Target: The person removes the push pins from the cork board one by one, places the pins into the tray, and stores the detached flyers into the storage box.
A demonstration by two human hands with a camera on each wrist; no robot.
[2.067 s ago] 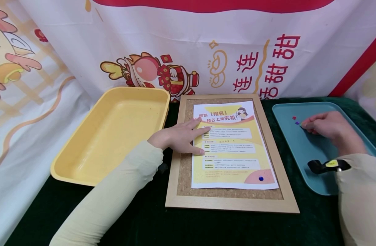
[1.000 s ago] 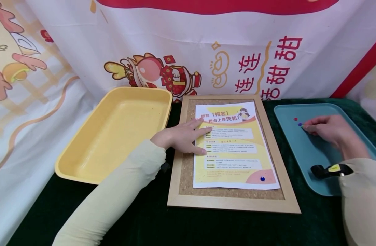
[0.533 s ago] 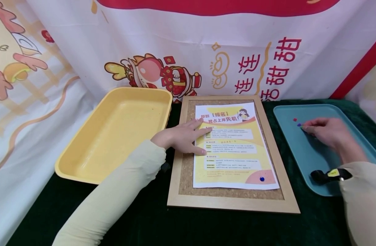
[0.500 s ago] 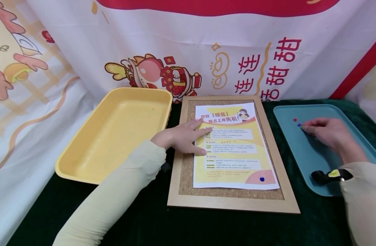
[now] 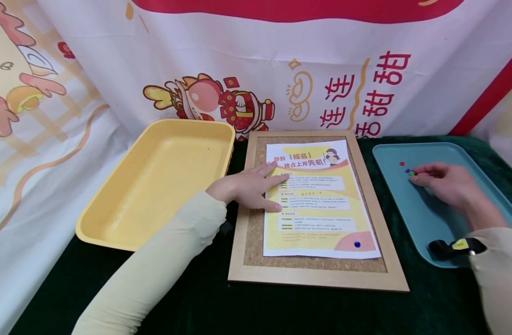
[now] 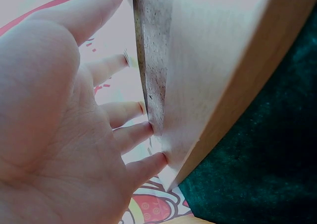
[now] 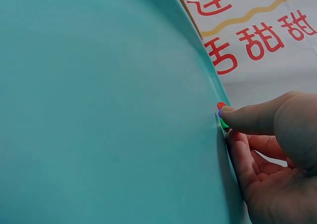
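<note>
A yellow printed sheet [image 5: 310,200] lies on the wood-framed corkboard [image 5: 318,274], with one blue thumbtack [image 5: 357,244] at its lower right corner. My left hand [image 5: 250,187] rests on the sheet's left edge with fingers spread; the left wrist view shows its fingertips [image 6: 141,135] over the board's edge. Above the teal tray [image 5: 431,218], my right hand [image 5: 446,181] pinches a green thumbtack [image 7: 224,124] between thumb and fingers. Close beyond these fingertips are a blue-purple tack [image 5: 407,170] and a red tack [image 5: 402,163] on the tray.
A yellow plastic bin [image 5: 155,181] stands left of the corkboard, under the left forearm. Dark green cloth [image 5: 322,311] covers the table. A white printed curtain [image 5: 247,46] hangs right behind everything.
My right hand has drawn back slightly toward me, and the green thumbtack at its fingertips shows more plainly. The left hand stays on the sheet. Earlier, the head view shifted a little.
</note>
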